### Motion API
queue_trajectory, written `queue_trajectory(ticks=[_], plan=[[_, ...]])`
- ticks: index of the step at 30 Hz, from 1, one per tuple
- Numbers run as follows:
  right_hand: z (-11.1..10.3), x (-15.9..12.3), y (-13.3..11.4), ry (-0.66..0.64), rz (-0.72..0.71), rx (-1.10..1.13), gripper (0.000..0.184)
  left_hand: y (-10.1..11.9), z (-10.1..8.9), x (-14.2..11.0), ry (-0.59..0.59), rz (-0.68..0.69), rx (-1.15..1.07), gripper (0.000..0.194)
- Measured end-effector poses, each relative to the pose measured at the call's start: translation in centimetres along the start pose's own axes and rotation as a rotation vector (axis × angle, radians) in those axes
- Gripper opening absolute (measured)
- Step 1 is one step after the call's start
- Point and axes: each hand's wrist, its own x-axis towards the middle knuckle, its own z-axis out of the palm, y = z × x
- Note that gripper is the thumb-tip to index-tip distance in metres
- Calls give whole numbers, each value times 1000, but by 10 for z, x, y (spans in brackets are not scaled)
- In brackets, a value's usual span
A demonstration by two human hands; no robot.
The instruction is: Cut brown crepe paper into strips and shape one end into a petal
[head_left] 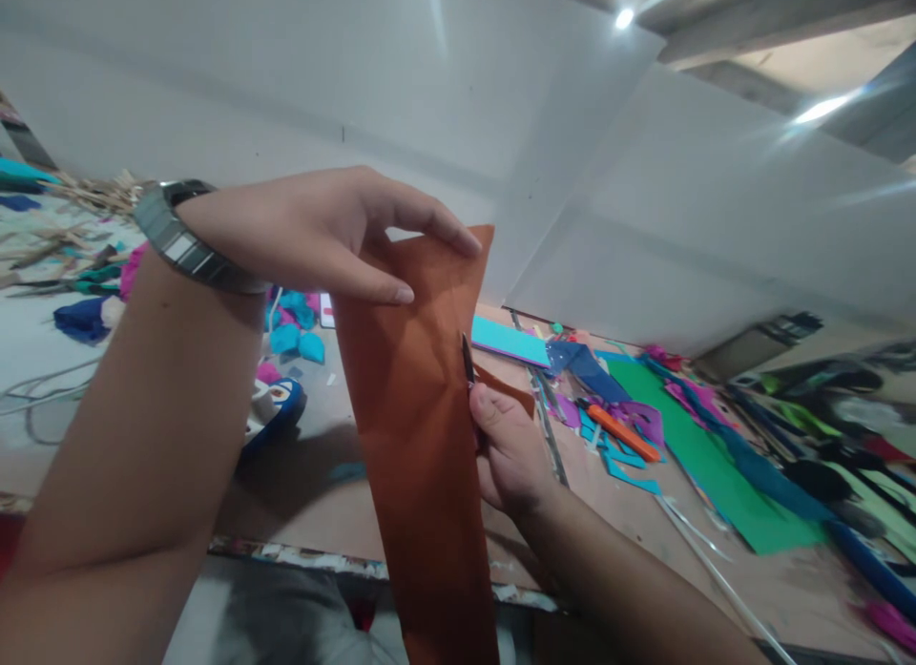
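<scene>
A long strip of brown-orange sheet material (pixel 419 426) hangs upright in front of me, above the worktable. My left hand (pixel 322 231), with a metal watch on its wrist, pinches the strip's top edge between thumb and fingers. Lower down at the strip's right edge, my right hand (pixel 508 450) is closed on a pair of scissors (pixel 468 360), whose dark blades point upward against the strip. A small flap of the same material sticks out just right of the blades.
The wooden worktable (pixel 644 522) carries a green sheet (pixel 705 455), a cyan piece (pixel 510 341), an orange cutter (pixel 624 433), blue and purple scraps, and a metal ruler (pixel 548 426). Blue and pink scraps and wooden sticks lie at the left. White walls stand behind.
</scene>
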Motion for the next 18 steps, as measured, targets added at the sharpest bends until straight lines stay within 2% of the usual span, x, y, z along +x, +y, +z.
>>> queue_trajectory(ticks=[9, 18], plan=[[-2, -1, -2, 4, -14, -12, 35, -3, 0, 0, 54, 7, -22, 54], [0, -1, -1, 54, -1, -48, 39, -4, 0, 1, 34, 9, -18, 57]])
